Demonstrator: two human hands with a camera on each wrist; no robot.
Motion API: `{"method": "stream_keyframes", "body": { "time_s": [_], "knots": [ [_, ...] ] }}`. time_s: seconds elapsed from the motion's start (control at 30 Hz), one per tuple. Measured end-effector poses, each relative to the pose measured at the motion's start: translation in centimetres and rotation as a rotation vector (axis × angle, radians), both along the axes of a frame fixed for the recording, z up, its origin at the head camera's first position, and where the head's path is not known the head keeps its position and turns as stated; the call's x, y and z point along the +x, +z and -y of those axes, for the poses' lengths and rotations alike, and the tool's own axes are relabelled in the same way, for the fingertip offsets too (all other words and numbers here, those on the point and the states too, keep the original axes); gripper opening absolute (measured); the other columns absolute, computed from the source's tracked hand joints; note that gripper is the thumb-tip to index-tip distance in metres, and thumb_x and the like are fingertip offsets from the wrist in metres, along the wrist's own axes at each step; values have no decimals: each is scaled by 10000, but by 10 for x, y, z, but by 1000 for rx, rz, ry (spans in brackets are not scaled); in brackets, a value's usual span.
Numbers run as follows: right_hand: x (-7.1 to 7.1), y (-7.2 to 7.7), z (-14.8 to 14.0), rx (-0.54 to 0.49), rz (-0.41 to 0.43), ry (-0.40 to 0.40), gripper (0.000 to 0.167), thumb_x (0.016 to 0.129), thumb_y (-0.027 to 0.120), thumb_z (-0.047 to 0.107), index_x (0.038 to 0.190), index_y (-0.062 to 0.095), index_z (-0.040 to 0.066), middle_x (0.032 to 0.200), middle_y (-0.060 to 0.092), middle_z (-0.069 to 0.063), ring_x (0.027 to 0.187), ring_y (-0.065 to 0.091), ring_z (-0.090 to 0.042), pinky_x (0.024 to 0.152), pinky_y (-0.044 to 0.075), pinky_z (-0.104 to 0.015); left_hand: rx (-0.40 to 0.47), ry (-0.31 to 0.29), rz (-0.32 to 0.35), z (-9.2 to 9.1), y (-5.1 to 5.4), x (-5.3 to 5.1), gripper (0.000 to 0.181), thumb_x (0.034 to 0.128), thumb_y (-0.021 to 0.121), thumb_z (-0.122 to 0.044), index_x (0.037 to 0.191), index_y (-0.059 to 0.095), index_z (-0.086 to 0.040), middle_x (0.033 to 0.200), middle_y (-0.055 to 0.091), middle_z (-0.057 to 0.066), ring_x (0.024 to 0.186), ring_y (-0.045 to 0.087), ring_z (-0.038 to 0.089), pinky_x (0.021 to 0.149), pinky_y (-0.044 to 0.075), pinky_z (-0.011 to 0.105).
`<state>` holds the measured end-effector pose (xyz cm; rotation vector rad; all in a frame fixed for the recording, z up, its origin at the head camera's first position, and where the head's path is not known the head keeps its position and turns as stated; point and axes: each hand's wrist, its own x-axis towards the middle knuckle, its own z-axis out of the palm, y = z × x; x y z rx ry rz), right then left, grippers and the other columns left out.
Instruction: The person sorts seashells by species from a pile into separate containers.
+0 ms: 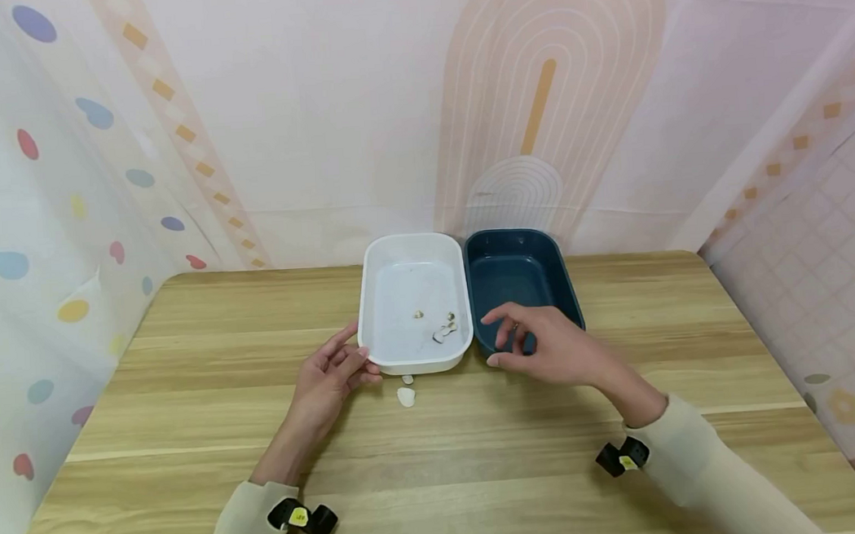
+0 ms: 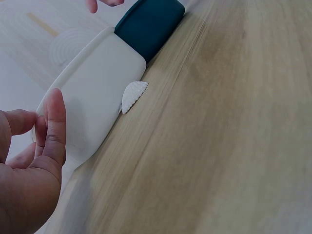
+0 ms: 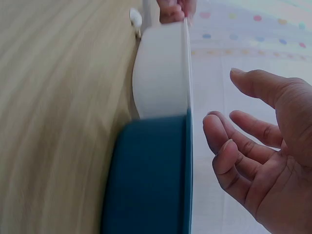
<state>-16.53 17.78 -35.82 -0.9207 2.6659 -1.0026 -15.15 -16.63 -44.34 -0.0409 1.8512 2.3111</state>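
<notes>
My left hand (image 1: pixel 327 379) holds the white tray (image 1: pixel 419 366) at its front left corner, thumb by the rim and fingers against the outside wall. Several small shells (image 1: pixel 446 329) lie inside that tray, mostly toward its front right. In front of it, on the table, rests a white scalloped seashell (image 2: pixel 133 95), with a smaller whitish piece (image 1: pixel 408 379) close to the tray's wall. Over the front of the dark blue tray (image 1: pixel 516 270) hovers my right hand (image 1: pixel 550 343). Its fingers are loosely bent, thumb apart from them, and nothing is seen between them.
Both trays stand side by side on a wood-grain table (image 1: pixel 484 476), near its back edge. A patterned cloth (image 1: pixel 330 118) hangs directly behind them. More printed cloth lines the left and right sides.
</notes>
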Motion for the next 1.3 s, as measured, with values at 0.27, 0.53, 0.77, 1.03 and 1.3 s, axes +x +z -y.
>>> {"method": "stream_keyframes", "body": {
  "time_s": [0.27,0.53,0.77,1.03,1.3],
  "knots": [
    [10,-11,22,-23,50,85,488,948,763,254,1377,575,117,1008,703,22,772,610,-16,707,623,-351,9,3,7,0,1,0,601,1037,603,-77,1590,365,-91,950,642,12,814,720,110,809,674,255],
    [18,-21,44,-21,132,140,543,940,771,249,1425,567,117,1007,717,25,754,624,-24,707,627,-292,2,6,16,-2,1,0,599,1037,601,-70,1590,374,-111,962,625,22,824,721,115,822,675,265],
    [20,-38,59,9,173,184,546,950,761,262,1441,557,135,955,699,103,704,627,1,650,575,-185,2,1,10,-2,1,0,589,1040,591,-63,1587,376,-102,959,619,23,823,717,110,822,674,260],
    [16,-52,76,50,206,226,531,940,768,237,1428,573,161,869,688,122,703,582,3,645,543,-160,4,-3,-5,0,1,1,597,1037,603,-76,1586,368,-75,959,633,28,819,718,109,816,673,254],
    [11,-60,90,115,147,244,549,936,766,267,1442,584,156,751,637,132,661,575,27,636,518,-142,15,-13,-20,-1,0,0,596,1038,604,-86,1581,362,-45,937,647,12,808,719,106,794,674,247]
  ]
}}
